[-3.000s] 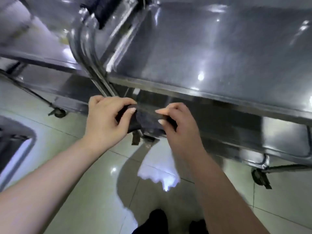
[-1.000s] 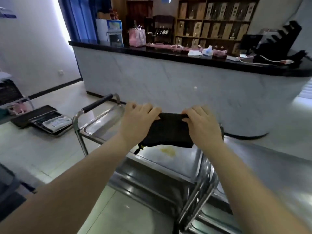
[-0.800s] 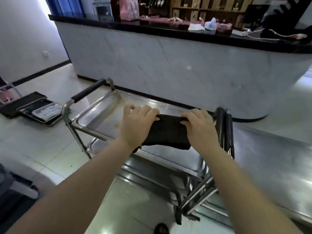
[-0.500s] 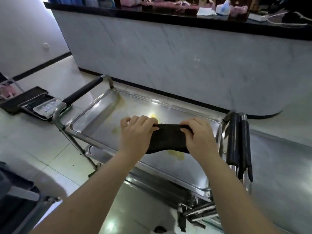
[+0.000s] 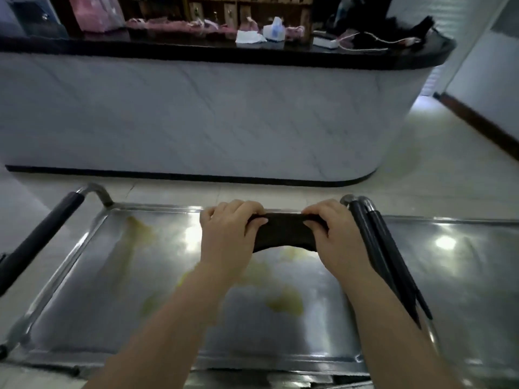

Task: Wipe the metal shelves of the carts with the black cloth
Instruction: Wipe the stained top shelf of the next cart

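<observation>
A folded black cloth [image 5: 283, 233] is stretched between my two hands above the far part of a cart's top metal shelf [image 5: 92, 299]. My left hand [image 5: 227, 234] grips its left end with curled fingers. Its right end is gripped by my right hand [image 5: 334, 237]. Yellowish smears [image 5: 285, 301] lie across the shelf, some under my forearms and one streak near the far left corner [image 5: 140, 228]. Whether the cloth touches the metal cannot be told.
The cart's black-sleeved handle [image 5: 39, 242] runs along the left. Two black handles [image 5: 384, 262] stand at the right, where a second cart's top shelf [image 5: 460, 265] adjoins. A marble-fronted counter [image 5: 196, 113] with a cluttered black top rises beyond the carts. Pale tiled floor [image 5: 438, 169] lies around.
The view has swung from under a cart to above the smeared top shelf. Both hands, still holding the cloth, have carried it forward toward the shelf's far edge.
</observation>
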